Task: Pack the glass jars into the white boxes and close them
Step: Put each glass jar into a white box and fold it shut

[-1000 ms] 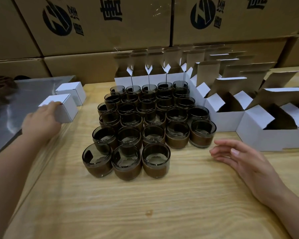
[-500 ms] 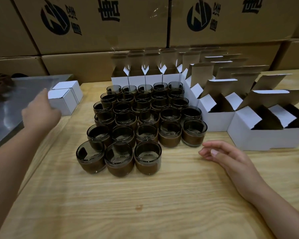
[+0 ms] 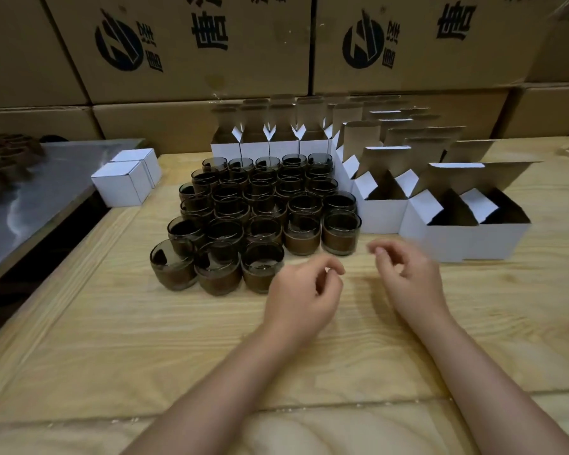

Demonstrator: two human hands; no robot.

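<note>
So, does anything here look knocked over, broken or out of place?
Nothing stands out. The glass jars all stand upright in a tight cluster, none visibly cracked. The open white boxes wait beside them with flaps up, and two closed boxes sit side by side at the left.

A pale wooden desk point(image 3: 178, 339) fills the foreground. Behind it, large brown cardboard cartons point(image 3: 243, 54) with dark printed logos are stacked like a wall. At the left lies a shiny metal sheet point(image 3: 46, 198), with brown moulded trays point(image 3: 4, 159) on its far end.
</note>
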